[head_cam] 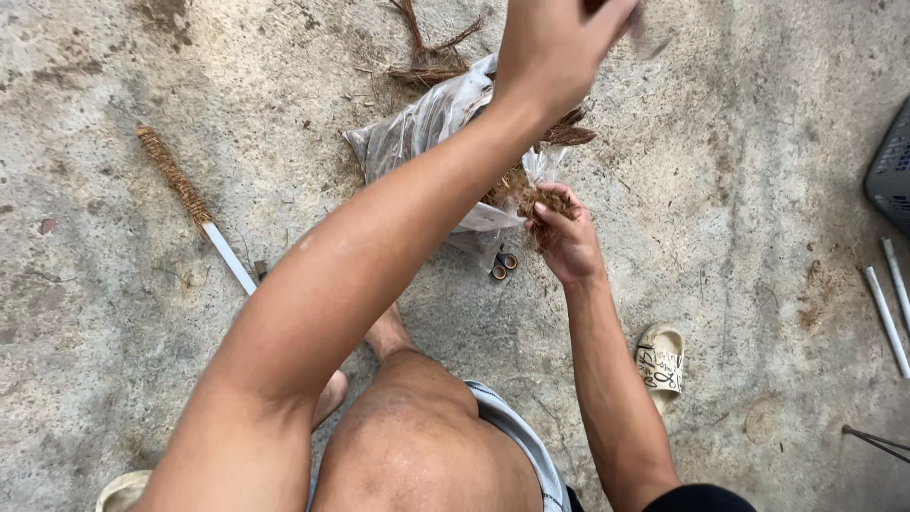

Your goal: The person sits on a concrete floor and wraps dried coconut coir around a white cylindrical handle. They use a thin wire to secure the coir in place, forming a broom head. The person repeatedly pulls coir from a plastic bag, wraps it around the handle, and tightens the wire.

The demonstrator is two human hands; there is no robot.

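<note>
My right hand (567, 242) is closed on a clump of brown coconut fibre (531, 197) at the mouth of a clear plastic bag (417, 133) lying on the concrete. More fibre sits in and around the bag. My left arm crosses the frame diagonally. My left hand (555, 43) is raised above the bag at the top edge, blurred, with its fingertips partly cut off, so its grip is unclear. Small orange-handled scissors (503, 265) lie on the ground just left of my right hand.
A fibre-wrapped stick with a bare white pipe end (190, 194) lies to the left. Two white pipes (887, 305) and a grey basket (893, 175) are at the right edge. A beige sandal (661, 362) sits beside my right forearm. Dry twigs (427, 57) lie behind the bag.
</note>
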